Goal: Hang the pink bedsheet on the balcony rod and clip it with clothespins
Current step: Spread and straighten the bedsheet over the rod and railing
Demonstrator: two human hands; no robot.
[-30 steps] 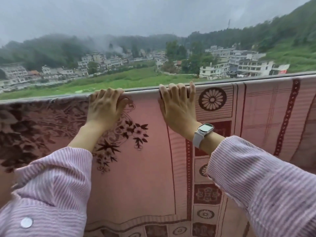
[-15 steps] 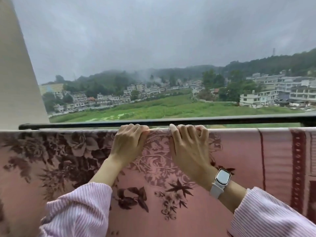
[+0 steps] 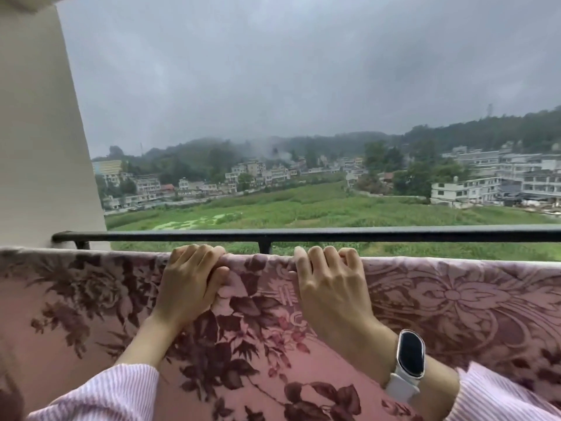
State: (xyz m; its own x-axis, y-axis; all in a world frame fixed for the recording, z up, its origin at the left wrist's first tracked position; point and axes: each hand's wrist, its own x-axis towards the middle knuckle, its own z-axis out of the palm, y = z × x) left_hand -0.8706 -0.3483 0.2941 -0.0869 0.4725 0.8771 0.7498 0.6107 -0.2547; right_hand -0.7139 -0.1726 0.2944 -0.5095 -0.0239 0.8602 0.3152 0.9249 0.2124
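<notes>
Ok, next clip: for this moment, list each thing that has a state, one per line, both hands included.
pink bedsheet: draped over a rod, top fold stretched level, no clothespins in sight.
left hand: fingers curled over the sheet's top fold, gripping it.
right hand: fingers curled over the top fold, gripping it.
black railing: bare, beyond the sheet, nothing hung on it.
smartwatch: on the right wrist, screen dark.

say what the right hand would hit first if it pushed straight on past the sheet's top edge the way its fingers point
Likely the black railing. The right hand grips the pink bedsheet at its top fold, fingers pointing outward, and the railing runs just beyond; the gap's depth is unclear.
</notes>
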